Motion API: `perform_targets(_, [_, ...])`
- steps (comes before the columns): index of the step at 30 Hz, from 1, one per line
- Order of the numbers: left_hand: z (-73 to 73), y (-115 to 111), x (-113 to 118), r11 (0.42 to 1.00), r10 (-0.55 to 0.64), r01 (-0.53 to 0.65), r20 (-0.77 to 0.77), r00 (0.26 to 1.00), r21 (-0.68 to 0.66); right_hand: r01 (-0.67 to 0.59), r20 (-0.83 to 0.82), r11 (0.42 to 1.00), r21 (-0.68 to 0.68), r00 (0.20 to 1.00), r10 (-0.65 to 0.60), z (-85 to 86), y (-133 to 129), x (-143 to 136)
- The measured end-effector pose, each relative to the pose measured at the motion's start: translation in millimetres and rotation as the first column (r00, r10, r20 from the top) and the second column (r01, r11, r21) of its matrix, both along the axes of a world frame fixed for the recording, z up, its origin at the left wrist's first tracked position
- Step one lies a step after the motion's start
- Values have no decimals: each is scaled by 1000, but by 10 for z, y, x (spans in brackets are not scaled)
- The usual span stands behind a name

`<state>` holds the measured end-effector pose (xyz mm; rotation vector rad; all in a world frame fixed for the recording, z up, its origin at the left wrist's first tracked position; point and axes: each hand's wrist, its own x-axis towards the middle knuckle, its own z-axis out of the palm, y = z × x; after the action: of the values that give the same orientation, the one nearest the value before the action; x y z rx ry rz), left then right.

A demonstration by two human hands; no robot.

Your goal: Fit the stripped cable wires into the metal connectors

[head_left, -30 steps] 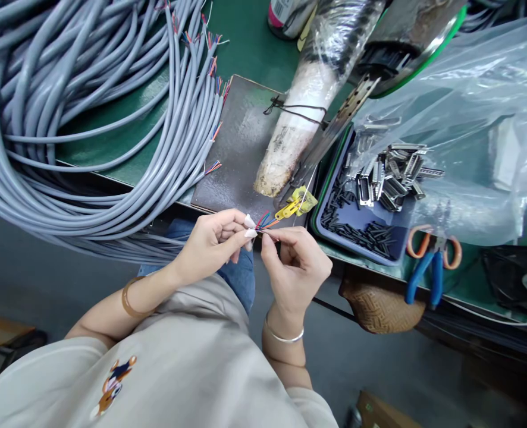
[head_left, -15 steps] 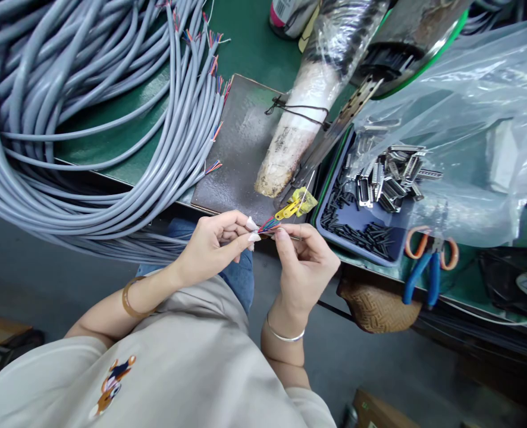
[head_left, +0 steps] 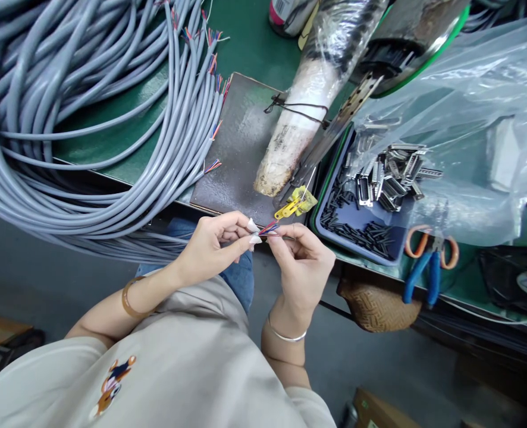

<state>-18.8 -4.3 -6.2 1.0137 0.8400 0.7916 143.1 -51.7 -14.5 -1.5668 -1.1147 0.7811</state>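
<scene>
Left hand (head_left: 214, 244): thumb and forefinger pinched together on the wires (head_left: 268, 227), right at their base; white covers (head_left: 255, 239) on those fingertips. Right hand (head_left: 306, 258): thumb and forefinger together on the far end of the same wires; exactly how many strands are in that grip, can't tell, too small.

Wires are in the air between the two hands, just off the near edge of the counter (head_left: 245, 35), below the yellow clip (head_left: 289, 208) and not clearly touching it. Red and blue strands readable, the rest blurred.

To do it well: keep the left pinch firm and close to the base so nothing slides back. Work the strands with the right fingertips only, light pull, one at a time, straight along the bundle, no sideways yank. Keep colours separated, don't let ends cross. Stay clear of the clip, it could snag a loose strand.

Vs a second ago: strands were fanned up and apart, orange and blue clearly visible; now gathered flatter, pointing toward the right hand. Right hand sits a bit further right. Left hand nearly unchanged.
</scene>
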Motion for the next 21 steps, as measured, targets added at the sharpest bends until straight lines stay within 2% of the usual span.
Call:
perform_targets(3, [-13,3,-2,999,-43,43,-17,999,5,-55,16,998,9,998,54,38,11,25])
perform_targets(7, [-45,-2,3,998,-58,58,-19,998,-14,-94,140,996,6,986,92,92,20,32])
perform_targets(11, [-32,19,-1,996,-23,27,38,999,-90,-99,287,983,153,956,52,65,-2,-37])
perform_targets(15, [4,58,-17,992,18,-7,84,996,-129,-138,484,942,305,874,-29,-1,-41,-112])
perform_targets(17, [8,67,-18,990,30,-18,89,996,-137,-118,463,947,300,886,-36,-10,-52,-126])
perform_targets(21, [-12,63,2,989,40,-27,83,996,-144,-39,258,979,199,966,-14,12,-59,-113])
